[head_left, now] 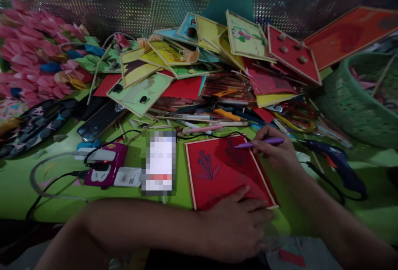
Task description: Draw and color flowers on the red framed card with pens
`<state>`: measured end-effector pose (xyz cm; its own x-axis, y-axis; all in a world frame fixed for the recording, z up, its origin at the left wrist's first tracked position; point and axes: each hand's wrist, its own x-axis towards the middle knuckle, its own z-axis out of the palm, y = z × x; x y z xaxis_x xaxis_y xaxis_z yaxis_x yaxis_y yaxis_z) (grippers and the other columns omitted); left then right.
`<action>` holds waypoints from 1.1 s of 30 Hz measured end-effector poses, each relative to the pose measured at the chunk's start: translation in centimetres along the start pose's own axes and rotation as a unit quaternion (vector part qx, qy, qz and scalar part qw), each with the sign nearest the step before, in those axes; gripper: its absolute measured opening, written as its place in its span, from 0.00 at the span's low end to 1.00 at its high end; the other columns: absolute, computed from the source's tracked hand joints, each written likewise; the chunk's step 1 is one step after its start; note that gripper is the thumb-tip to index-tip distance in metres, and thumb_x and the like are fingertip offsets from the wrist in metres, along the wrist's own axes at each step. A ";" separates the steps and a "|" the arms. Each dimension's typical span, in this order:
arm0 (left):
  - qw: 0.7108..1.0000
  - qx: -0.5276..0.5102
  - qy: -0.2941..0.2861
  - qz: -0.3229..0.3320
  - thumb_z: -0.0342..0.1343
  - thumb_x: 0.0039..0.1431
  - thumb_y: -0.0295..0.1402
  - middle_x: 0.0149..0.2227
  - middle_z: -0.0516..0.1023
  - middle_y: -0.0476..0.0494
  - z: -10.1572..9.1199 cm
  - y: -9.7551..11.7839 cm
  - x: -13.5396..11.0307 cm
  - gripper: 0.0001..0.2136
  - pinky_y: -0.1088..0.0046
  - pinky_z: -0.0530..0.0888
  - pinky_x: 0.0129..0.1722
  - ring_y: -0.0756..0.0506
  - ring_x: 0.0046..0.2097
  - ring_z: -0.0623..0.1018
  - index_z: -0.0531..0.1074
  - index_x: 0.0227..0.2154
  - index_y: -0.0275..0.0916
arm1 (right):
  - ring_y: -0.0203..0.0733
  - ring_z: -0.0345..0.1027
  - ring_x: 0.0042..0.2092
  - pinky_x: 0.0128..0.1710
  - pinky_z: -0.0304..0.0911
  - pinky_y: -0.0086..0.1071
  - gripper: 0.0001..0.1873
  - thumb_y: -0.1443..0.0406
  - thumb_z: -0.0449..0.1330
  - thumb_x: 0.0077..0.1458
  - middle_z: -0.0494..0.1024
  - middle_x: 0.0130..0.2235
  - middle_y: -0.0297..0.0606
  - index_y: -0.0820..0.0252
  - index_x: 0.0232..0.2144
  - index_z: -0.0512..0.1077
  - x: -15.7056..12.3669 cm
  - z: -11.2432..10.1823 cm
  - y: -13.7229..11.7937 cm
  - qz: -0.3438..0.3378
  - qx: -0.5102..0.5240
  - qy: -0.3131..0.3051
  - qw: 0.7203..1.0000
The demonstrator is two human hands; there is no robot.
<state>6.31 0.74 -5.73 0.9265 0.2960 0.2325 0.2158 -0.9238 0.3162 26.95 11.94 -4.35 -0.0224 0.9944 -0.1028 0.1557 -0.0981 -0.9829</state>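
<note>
A red framed card (214, 166) with dark flower drawings lies on the green table in front of me. My left hand (236, 224) lies flat on the card's near right corner, fingers stretched out, pressing it down. My right hand (275, 148) is closed on a purple pen (259, 143), whose tip touches the card near its upper right part, over a dark drawn shape.
A heap of coloured framed cards (217, 50) and pens fills the table's back. A green basket (354, 100) stands at right, a blue glue gun (336, 162) beside it. Pink paper flowers (31, 54), a phone (99, 121), a magenta power bank (105, 164) and cables lie at left.
</note>
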 end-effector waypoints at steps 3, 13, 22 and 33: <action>1.000 0.001 -0.010 0.001 0.39 0.75 0.42 0.67 0.73 0.51 -0.2 0.0 0.1 0.22 0.52 0.64 0.69 0.45 0.66 0.71 0.80 0.47 0.45 | 0.36 0.63 0.20 0.19 0.57 0.30 0.20 0.51 0.76 0.48 0.75 0.21 0.31 0.53 0.27 0.71 -0.2 -0.3 0.3 -0.010 -0.019 -0.001 1.000; 1.000 0.025 0.001 0.001 0.40 0.74 0.42 0.67 0.72 0.53 -0.1 0.1 -0.1 0.22 0.53 0.64 0.69 0.46 0.67 0.70 0.81 0.47 0.48 | 0.37 0.63 0.21 0.20 0.58 0.32 0.20 0.50 0.76 0.49 0.76 0.22 0.32 0.52 0.27 0.73 -0.5 -0.2 0.3 -0.028 -0.044 0.005 0.999; 0.999 0.043 0.020 0.008 0.42 0.73 0.44 0.67 0.73 0.53 0.4 0.0 0.0 0.21 0.53 0.65 0.69 0.46 0.67 0.71 0.82 0.47 0.50 | 0.37 0.64 0.22 0.21 0.57 0.31 0.21 0.49 0.76 0.49 0.76 0.21 0.33 0.54 0.26 0.73 -0.3 -0.2 0.3 -0.041 -0.060 -0.010 0.997; 0.999 0.045 0.024 0.010 0.40 0.74 0.44 0.67 0.73 0.54 0.7 0.0 0.1 0.22 0.54 0.65 0.69 0.46 0.67 0.71 0.82 0.45 0.50 | 0.38 0.65 0.23 0.22 0.59 0.32 0.20 0.49 0.75 0.51 0.76 0.22 0.33 0.53 0.26 0.73 -0.4 -0.2 0.3 -0.048 -0.064 -0.014 0.997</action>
<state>6.59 0.60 -6.31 0.9152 0.2868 0.2830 0.2261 -0.9470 0.2284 27.16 11.51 -4.61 -0.0702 0.9974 -0.0154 0.2764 0.0046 -0.9610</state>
